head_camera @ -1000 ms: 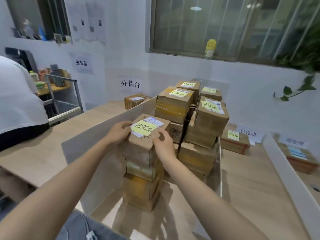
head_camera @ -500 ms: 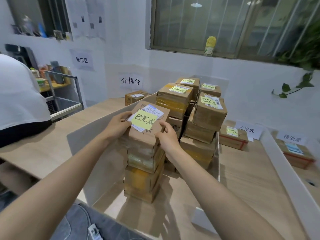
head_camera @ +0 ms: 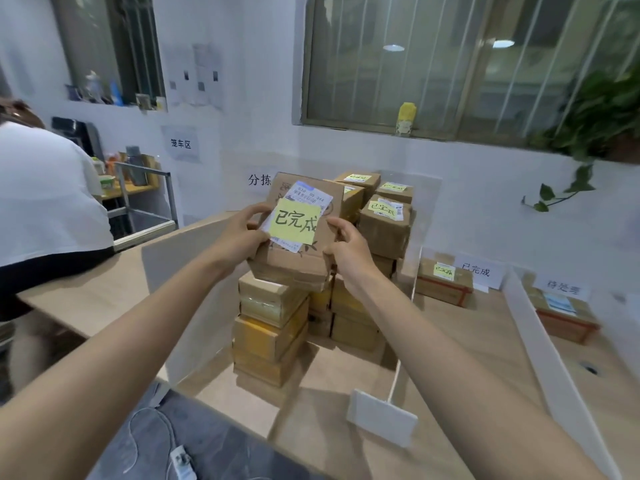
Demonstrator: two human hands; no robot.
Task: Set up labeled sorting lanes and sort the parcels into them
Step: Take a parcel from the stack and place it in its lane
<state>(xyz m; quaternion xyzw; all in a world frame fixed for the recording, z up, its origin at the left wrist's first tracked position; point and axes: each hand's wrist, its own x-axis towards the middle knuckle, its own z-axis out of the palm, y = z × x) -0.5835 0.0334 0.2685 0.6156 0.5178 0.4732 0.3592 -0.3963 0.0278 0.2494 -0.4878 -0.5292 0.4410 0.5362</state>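
Centre frame: I see one brown parcel (head_camera: 294, 261) gripped at its sides by left hand (head_camera: 239, 237) and right hand (head_camera: 349, 252), top face tilted toward me. A yellow note (head_camera: 294, 221) reading 已完成 covers part of its shipping label. Directly below is a stack (head_camera: 270, 330) of taped parcels on the counter; contact unclear. Just behind, right of centre, is a pile (head_camera: 384, 226) of parcels with similar notes. Mid right: one noted parcel (head_camera: 446, 289) beside the lane sign (head_camera: 479, 271) 已完成. Far right: another parcel (head_camera: 564, 318) below a blurred sign (head_camera: 562, 287).
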